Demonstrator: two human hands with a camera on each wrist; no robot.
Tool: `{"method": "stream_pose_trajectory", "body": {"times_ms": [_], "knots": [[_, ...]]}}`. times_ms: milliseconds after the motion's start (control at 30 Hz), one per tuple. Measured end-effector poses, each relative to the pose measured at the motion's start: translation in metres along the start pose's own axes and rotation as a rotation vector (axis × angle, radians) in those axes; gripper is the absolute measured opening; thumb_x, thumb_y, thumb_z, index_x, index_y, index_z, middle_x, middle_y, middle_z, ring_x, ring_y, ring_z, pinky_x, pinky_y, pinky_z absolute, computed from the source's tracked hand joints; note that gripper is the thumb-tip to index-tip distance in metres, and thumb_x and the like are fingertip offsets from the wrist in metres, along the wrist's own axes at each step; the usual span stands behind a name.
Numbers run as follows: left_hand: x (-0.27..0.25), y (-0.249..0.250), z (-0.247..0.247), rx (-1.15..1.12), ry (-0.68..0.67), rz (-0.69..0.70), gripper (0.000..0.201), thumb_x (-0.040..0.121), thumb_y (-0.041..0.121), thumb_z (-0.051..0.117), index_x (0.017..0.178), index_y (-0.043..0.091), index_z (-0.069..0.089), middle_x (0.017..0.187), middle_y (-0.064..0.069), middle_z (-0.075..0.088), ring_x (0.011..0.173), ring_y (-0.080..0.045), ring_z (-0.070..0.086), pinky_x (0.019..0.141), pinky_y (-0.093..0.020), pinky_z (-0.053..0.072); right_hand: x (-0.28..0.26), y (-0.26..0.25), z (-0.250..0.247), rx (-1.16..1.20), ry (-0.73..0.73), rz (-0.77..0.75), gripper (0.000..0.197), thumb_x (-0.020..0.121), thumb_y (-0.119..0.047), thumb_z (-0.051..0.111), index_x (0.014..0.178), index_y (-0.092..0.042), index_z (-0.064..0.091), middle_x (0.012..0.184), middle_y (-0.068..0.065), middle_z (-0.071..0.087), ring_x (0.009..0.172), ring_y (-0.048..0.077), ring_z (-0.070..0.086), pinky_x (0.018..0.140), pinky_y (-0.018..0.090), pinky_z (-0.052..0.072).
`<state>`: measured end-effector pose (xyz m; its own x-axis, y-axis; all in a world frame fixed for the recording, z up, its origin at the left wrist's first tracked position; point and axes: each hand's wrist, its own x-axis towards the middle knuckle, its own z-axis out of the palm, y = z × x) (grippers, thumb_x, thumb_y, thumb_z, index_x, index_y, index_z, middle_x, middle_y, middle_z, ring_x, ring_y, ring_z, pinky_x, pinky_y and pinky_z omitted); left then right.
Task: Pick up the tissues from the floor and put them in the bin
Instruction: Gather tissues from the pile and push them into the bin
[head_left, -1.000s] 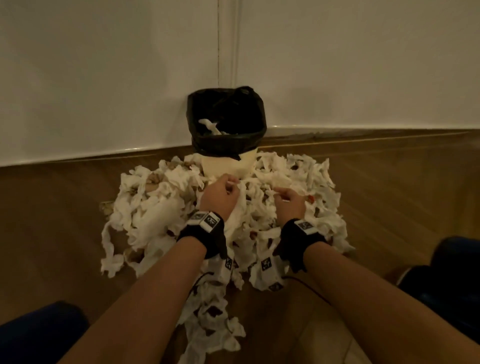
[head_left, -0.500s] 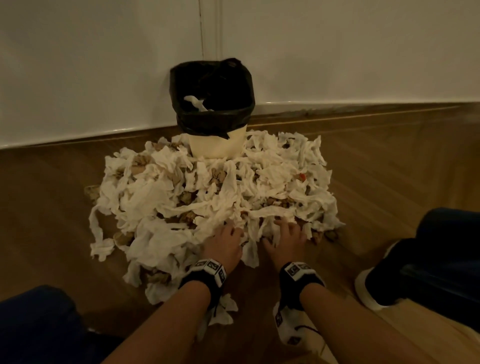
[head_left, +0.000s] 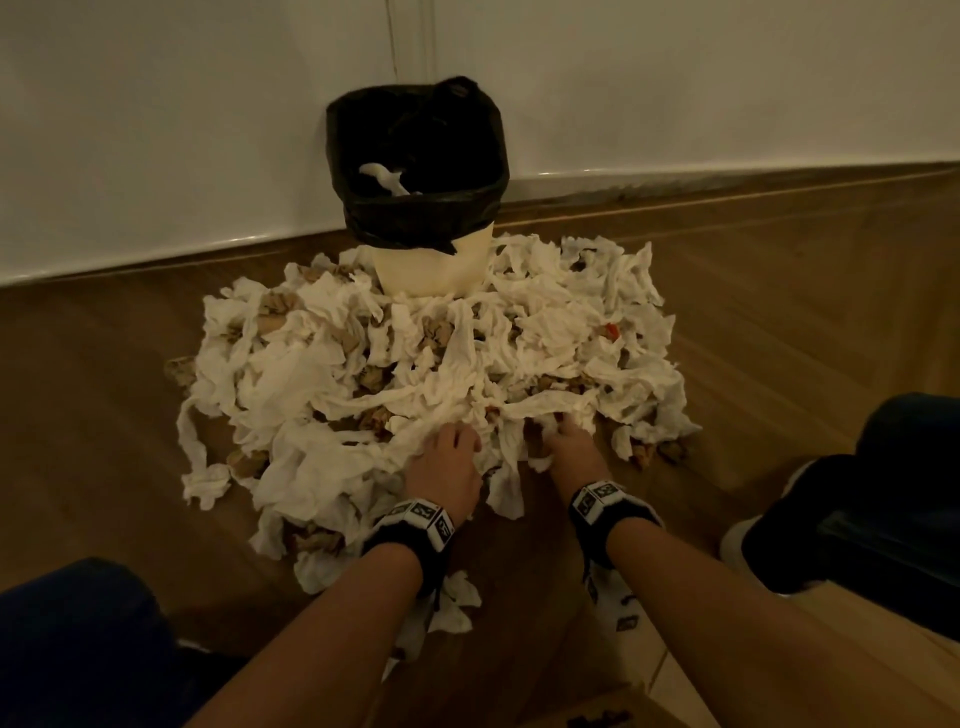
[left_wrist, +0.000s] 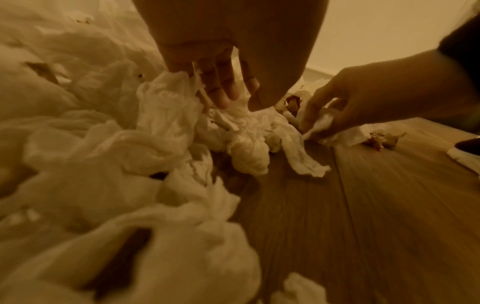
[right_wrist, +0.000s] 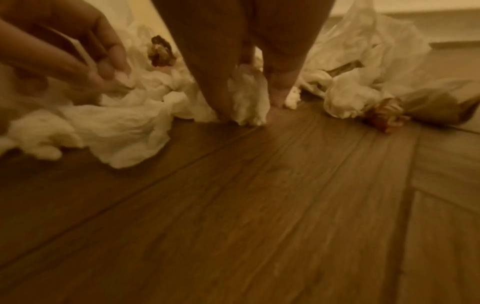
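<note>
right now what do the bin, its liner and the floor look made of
Bin: smooth cream body, probably plastic. Liner: thin black plastic film, glossy and creased over the rim. Floor: brown planks with printed-looking grain and seams, wood or laminate; cannot tell which.

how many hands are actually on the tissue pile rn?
2. Left hand grips tissue at the near edge of the tissue pile; right hand beside it pinches a wad against the floor. None hidden.

A brown wood-plank floor carries a wide heap of crumpled white tissues mixed with brown paper wads, spreading ahead of both hands. Beyond the heap, a cream bin with a black liner stands against the wall.
</note>
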<state>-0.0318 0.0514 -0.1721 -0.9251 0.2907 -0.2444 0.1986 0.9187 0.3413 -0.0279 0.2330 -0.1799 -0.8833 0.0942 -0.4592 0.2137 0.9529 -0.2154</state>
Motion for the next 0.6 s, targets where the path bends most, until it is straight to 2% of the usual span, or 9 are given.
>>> {"method": "stream_pose_trajectory", "body": {"times_ms": [67, 133, 200, 233, 333, 367, 433, 500, 600], "knots": [[0.001, 0.000, 0.002, -0.003, 0.016, -0.021, 0.027, 0.085, 0.021, 0.051, 0.111, 0.025, 0.043, 0.119, 0.001, 0.039, 0.104, -0.019, 0.048, 0.076, -0.033, 0.048, -0.001, 0.006, -0.001, 0.219, 0.106, 0.070, 0.031, 0.089, 0.000, 0.045, 0.116, -0.006, 0.060, 0.135, 0.015, 0.046, 0.121, 0.031, 0.046, 0.098, 0.035, 0.042], [0.002, 0.001, 0.005, 0.004, 0.040, -0.040, 0.031, 0.084, 0.018, 0.050, 0.114, 0.025, 0.042, 0.119, 0.000, 0.036, 0.104, -0.020, 0.047, 0.073, -0.030, 0.043, -0.007, 0.006, -0.001, 0.504, 0.255, 0.172, 0.024, 0.088, 0.004, 0.045, 0.105, -0.004, 0.061, 0.114, 0.018, 0.057, 0.098, 0.027, 0.055, 0.077, 0.032, 0.046], [0.004, 0.001, 0.007, -0.004, 0.055, -0.029, 0.039, 0.084, 0.016, 0.049, 0.119, 0.029, 0.040, 0.121, -0.001, 0.031, 0.106, -0.022, 0.046, 0.072, -0.032, 0.045, -0.013, 0.003, -0.001, 0.713, 0.323, 0.271, 0.023, 0.090, 0.002, 0.042, 0.107, -0.008, 0.054, 0.104, 0.019, 0.059, 0.073, 0.020, 0.051, 0.054, 0.023, 0.037], [0.005, 0.002, 0.008, -0.010, 0.048, -0.013, 0.043, 0.083, 0.015, 0.049, 0.122, 0.032, 0.040, 0.124, -0.001, 0.030, 0.107, -0.023, 0.046, 0.072, -0.033, 0.046, -0.015, 0.002, 0.000, 0.793, 0.314, 0.322, 0.026, 0.091, -0.001, 0.041, 0.112, -0.011, 0.053, 0.104, 0.019, 0.059, 0.068, 0.018, 0.050, 0.050, 0.021, 0.034], [0.006, 0.006, 0.010, 0.027, -0.013, 0.032, 0.046, 0.086, 0.026, 0.048, 0.129, 0.037, 0.035, 0.133, -0.002, 0.025, 0.114, -0.026, 0.043, 0.079, -0.037, 0.050, -0.015, 0.008, 0.000, 0.999, 0.218, 0.472, 0.033, 0.095, -0.013, 0.040, 0.124, -0.010, 0.055, 0.116, 0.015, 0.059, 0.087, 0.023, 0.056, 0.069, 0.023, 0.043], [0.005, 0.007, 0.011, 0.049, -0.032, 0.037, 0.046, 0.087, 0.031, 0.047, 0.130, 0.037, 0.034, 0.136, -0.003, 0.023, 0.117, -0.027, 0.041, 0.083, -0.039, 0.050, -0.014, 0.010, 0.000, 1.037, 0.185, 0.505, 0.034, 0.095, -0.016, 0.040, 0.124, -0.005, 0.056, 0.112, 0.013, 0.061, 0.088, 0.020, 0.056, 0.072, 0.021, 0.042], [0.005, 0.010, 0.012, 0.100, -0.076, 0.020, 0.048, 0.088, 0.038, 0.046, 0.133, 0.036, 0.030, 0.141, -0.006, 0.018, 0.125, -0.030, 0.034, 0.090, -0.043, 0.047, -0.012, 0.013, -0.001, 1.127, 0.187, 0.552, 0.038, 0.096, -0.022, 0.039, 0.120, 0.002, 0.056, 0.081, 0.003, 0.058, 0.067, 0.011, 0.047, 0.062, 0.018, 0.038], [0.006, 0.010, 0.014, 0.139, -0.157, -0.010, 0.057, 0.088, 0.039, 0.049, 0.140, 0.034, 0.025, 0.146, -0.008, 0.012, 0.133, -0.033, 0.025, 0.098, -0.045, 0.041, -0.008, 0.015, 0.001, 1.238, 0.245, 0.645, 0.044, 0.095, -0.029, 0.042, 0.124, 0.002, 0.053, 0.069, 0.003, 0.046, 0.064, 0.018, 0.044, 0.065, 0.028, 0.039], [0.012, 0.007, 0.015, 0.179, -0.266, -0.029, 0.062, 0.089, 0.027, 0.055, 0.143, 0.027, 0.024, 0.148, -0.009, 0.014, 0.136, -0.034, 0.023, 0.104, -0.045, 0.038, -0.008, 0.016, -0.002, 1.260, 0.265, 0.774, 0.046, 0.092, -0.031, 0.050, 0.127, -0.002, 0.051, 0.100, 0.007, 0.059, 0.092, 0.032, 0.057, 0.076, 0.034, 0.046]]}}
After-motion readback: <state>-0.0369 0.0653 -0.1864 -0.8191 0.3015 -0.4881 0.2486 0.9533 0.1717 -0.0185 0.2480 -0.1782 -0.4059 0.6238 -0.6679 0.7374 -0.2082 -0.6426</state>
